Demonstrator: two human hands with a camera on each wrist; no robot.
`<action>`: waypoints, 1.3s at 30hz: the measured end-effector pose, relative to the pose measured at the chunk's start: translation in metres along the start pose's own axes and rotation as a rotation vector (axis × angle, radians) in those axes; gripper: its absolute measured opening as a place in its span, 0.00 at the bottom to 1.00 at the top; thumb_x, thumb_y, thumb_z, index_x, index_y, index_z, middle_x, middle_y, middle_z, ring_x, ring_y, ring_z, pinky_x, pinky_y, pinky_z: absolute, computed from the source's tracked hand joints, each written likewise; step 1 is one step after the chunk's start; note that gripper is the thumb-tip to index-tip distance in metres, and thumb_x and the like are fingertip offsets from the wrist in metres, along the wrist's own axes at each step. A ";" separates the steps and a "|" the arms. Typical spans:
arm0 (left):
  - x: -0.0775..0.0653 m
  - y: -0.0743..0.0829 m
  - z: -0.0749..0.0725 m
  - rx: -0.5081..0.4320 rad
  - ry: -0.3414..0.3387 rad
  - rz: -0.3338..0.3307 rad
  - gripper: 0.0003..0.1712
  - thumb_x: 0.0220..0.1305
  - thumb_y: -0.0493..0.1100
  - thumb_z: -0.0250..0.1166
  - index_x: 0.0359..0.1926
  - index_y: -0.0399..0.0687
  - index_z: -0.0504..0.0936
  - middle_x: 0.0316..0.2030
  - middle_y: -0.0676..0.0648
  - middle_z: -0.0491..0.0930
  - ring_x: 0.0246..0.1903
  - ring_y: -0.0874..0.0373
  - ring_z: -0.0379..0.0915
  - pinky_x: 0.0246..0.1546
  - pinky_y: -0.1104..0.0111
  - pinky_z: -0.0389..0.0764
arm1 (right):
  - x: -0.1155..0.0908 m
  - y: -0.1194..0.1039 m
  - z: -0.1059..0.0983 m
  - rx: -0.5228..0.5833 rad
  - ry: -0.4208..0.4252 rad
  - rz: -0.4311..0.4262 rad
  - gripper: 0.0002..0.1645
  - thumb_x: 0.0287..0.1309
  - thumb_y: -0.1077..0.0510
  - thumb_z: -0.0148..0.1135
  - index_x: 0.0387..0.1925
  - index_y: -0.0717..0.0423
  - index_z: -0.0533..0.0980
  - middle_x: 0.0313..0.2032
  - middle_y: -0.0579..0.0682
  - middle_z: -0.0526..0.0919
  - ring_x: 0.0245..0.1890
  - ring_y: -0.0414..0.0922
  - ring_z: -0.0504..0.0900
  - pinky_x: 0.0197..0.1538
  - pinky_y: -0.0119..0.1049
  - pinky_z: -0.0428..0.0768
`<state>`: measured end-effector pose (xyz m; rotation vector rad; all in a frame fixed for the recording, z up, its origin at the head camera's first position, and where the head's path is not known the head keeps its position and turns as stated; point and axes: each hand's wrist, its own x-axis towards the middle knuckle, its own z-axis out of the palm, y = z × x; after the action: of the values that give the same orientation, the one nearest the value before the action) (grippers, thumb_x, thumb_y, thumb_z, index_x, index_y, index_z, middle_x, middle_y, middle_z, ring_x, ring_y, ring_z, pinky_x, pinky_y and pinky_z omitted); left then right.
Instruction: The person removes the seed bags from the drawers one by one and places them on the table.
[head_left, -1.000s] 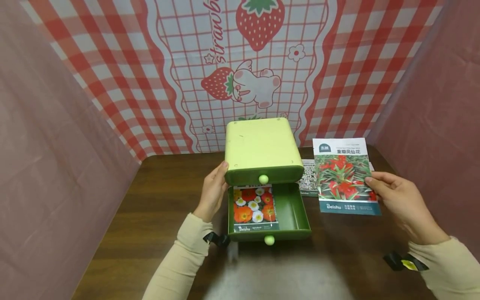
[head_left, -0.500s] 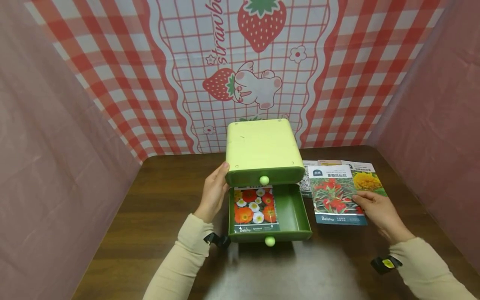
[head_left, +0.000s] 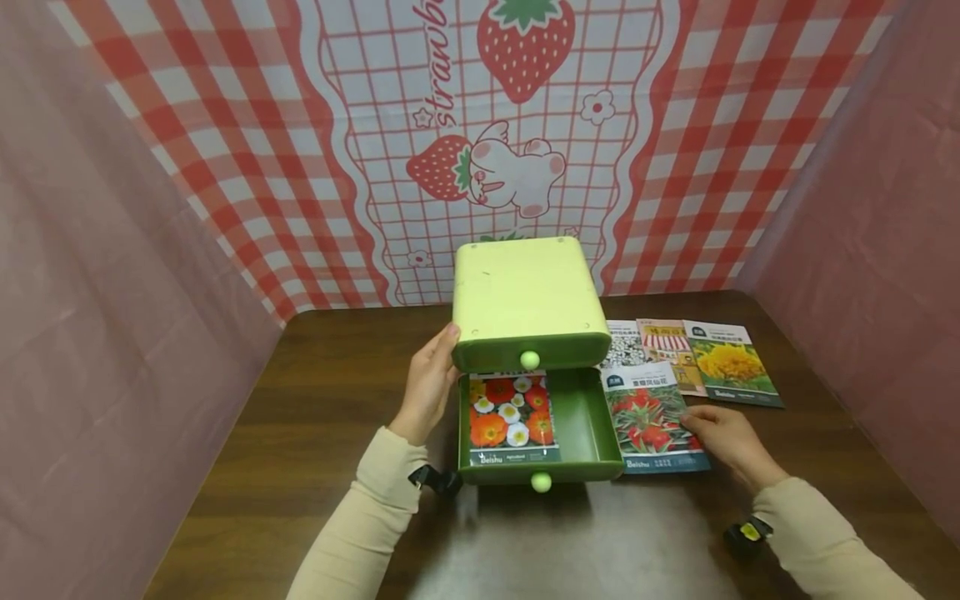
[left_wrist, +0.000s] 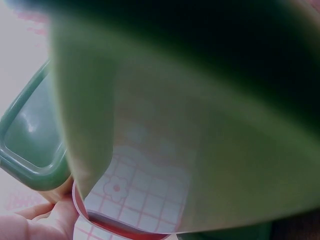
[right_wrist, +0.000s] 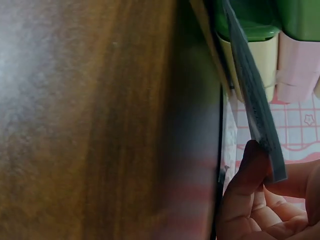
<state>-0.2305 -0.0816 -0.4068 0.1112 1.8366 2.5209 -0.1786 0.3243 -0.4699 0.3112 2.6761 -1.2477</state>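
1. Head view: on my feed the right hand pinches the red-flower packet by its right edge. The packet is just beside the pulled-out lower drawer; I can't tell whether they touch. I judge the step in hand as carrying it alongside, so I'd want a light pinch, a level sheet and its left edge clear of the drawer wall. The left hand rests against the side of the cabinet, fingers fairly straight; gentle pressure should steady it. The poppy packet takes up the drawer's left part, and the closed upper drawer blocks the way in from above at the back. White-flower, stall-print and yellow-flower packets lie on the table behind.

2. Left wrist view: blurred green and cream fill most of my picture. The hand shows low in the corner, beside a green drawer end; how firmly it presses I can't tell.

3. Right wrist view: I see the packet nearly edge-on between thumb and finger, apart from the tabletop. I'd watch its far end, which could catch on the drawer wall.
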 end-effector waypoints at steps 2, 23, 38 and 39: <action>0.000 0.000 0.000 -0.001 -0.001 0.004 0.33 0.73 0.53 0.55 0.70 0.37 0.65 0.73 0.45 0.60 0.71 0.51 0.59 0.72 0.54 0.64 | 0.001 0.000 0.002 -0.002 -0.001 0.006 0.30 0.71 0.47 0.52 0.56 0.71 0.73 0.54 0.69 0.75 0.51 0.54 0.73 0.44 0.37 0.71; 0.001 -0.001 0.000 0.001 -0.004 0.019 0.33 0.73 0.52 0.55 0.70 0.38 0.65 0.72 0.45 0.62 0.71 0.51 0.60 0.72 0.54 0.63 | 0.007 0.000 0.007 -0.197 0.026 -0.100 0.19 0.62 0.54 0.59 0.40 0.70 0.81 0.31 0.54 0.83 0.30 0.44 0.74 0.30 0.34 0.72; 0.000 -0.002 0.000 -0.003 0.001 0.006 0.33 0.73 0.52 0.55 0.71 0.38 0.64 0.73 0.45 0.61 0.71 0.52 0.58 0.72 0.53 0.63 | 0.010 0.001 0.006 -0.289 -0.016 -0.106 0.15 0.58 0.52 0.63 0.32 0.63 0.82 0.25 0.49 0.81 0.26 0.43 0.74 0.28 0.35 0.70; 0.000 -0.002 0.000 -0.002 0.001 0.005 0.33 0.73 0.52 0.55 0.71 0.38 0.64 0.73 0.45 0.61 0.71 0.52 0.59 0.72 0.53 0.63 | 0.010 0.001 0.006 -0.298 -0.013 -0.110 0.15 0.58 0.52 0.64 0.31 0.63 0.82 0.25 0.49 0.81 0.26 0.43 0.74 0.28 0.35 0.70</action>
<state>-0.2307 -0.0814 -0.4084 0.1150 1.8359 2.5266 -0.1876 0.3218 -0.4766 0.1145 2.8476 -0.8522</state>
